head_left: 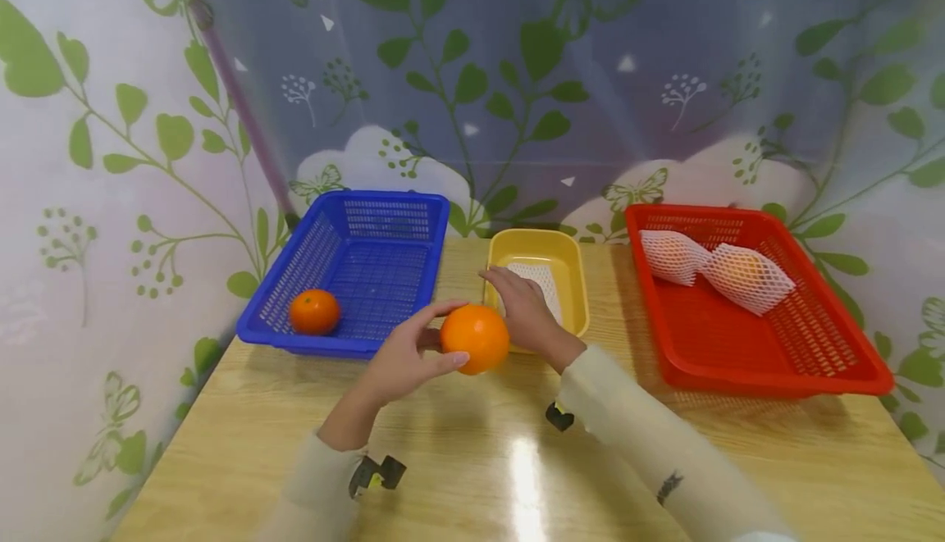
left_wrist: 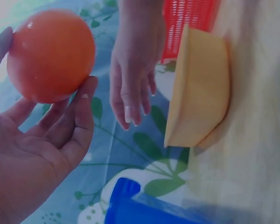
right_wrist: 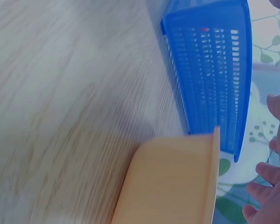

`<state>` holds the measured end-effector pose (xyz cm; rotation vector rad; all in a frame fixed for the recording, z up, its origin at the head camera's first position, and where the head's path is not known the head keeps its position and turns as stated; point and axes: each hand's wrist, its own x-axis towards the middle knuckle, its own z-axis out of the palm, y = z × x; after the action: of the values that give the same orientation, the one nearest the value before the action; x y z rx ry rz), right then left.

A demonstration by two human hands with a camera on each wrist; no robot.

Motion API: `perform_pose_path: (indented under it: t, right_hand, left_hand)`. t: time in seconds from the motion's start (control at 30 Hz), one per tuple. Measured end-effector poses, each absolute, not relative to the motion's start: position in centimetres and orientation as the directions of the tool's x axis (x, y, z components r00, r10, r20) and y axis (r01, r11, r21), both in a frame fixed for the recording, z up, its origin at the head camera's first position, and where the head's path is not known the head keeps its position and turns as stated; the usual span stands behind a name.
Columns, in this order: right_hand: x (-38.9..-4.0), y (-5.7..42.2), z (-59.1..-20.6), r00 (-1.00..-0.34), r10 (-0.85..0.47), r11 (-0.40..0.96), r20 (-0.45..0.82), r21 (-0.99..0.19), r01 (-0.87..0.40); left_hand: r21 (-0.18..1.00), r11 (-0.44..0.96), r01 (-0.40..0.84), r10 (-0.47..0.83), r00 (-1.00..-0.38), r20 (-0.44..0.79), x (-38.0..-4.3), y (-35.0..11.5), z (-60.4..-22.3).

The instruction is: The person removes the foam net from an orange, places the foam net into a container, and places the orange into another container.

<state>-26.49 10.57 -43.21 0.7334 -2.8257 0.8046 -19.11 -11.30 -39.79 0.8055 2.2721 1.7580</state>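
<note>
My left hand (head_left: 402, 359) grips a bare orange (head_left: 476, 339) between thumb and fingers, above the table in front of the yellow tray (head_left: 578, 280). In the left wrist view the orange (left_wrist: 51, 56) is raised off the palm by the fingertips. Just right of it, my right hand (head_left: 527, 314) hovers over the yellow tray with fingers loosely extended and nothing in them. White foam netting (head_left: 545, 286) lies inside that tray, partly hidden by the right hand. Another bare orange (head_left: 314, 312) sits in the near left corner of the blue basket (head_left: 343, 347).
On the right stands a red basket (head_left: 738, 353) with two fruits in white foam nets (head_left: 746, 274) toward its back. A patterned curtain (head_left: 472, 75) hangs behind the wooden table (head_left: 458, 460). Blue and red baskets flank the yellow tray.
</note>
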Motion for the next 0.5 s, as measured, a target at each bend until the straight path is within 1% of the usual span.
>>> perform_pose_path:
  t: [0.13, 0.23, 0.4, 0.5]
  right_hand:
    - [-26.3, 9.4, -42.7, -0.871, -0.433, 0.750, 0.232, -0.442, -0.491]
    - [-26.1, 8.6, -42.2, -0.879, -0.423, 0.757, 0.223, -0.446, -0.477]
    - [-26.1, 7.1, -41.8, -0.896, -0.399, 0.748, 0.195, -0.495, -0.441]
    - [-26.2, 6.3, -41.9, -0.907, -0.378, 0.735, 0.184, -0.536, -0.415]
  left_hand:
    - [0.936, 0.129, 0.329, 0.446, -0.862, 0.241, -19.4, -12.2, -39.4]
    - [0.936, 0.132, 0.327, 0.406, -0.879, 0.249, -19.6, -12.7, -39.5]
    - [0.952, 0.110, 0.284, 0.372, -0.900, 0.226, -19.7, -14.0, -39.5]
    - [0.959, 0.120, 0.256, 0.355, -0.913, 0.199, -20.0, -15.3, -39.5]
